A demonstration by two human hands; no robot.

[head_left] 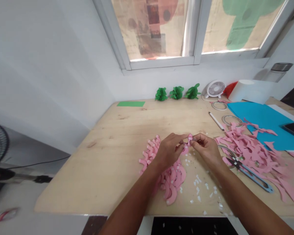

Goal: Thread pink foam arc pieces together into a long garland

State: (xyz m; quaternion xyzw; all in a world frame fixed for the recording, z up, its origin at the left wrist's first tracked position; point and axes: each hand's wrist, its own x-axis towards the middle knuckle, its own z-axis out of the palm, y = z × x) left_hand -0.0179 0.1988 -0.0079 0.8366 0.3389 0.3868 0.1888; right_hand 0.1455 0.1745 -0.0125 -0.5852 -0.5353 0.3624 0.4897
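Between my two hands is a small curled pink paper piece [190,138], held up just over the table. The fingertips of my left hand [172,147] pinch its left side. My right hand [204,143] grips its right edge between thumb and forefinger. Under and beside my left wrist lies a heap of curved pink paper pieces [171,192], some with small white tabs on their ends. A row of folded pink paper curls [150,150] runs along the heap's left side. My left forearm hides part of the heap.
Pink paper scraps [253,150] and a blue utility knife [256,179] lie right of my right hand. White paper bits [198,189] dot the wooden table [88,176]. Farther back are tape rings [232,120], a white pen [216,120], blue sheets [259,114], a small fan [215,88] and green paper shapes [176,93].
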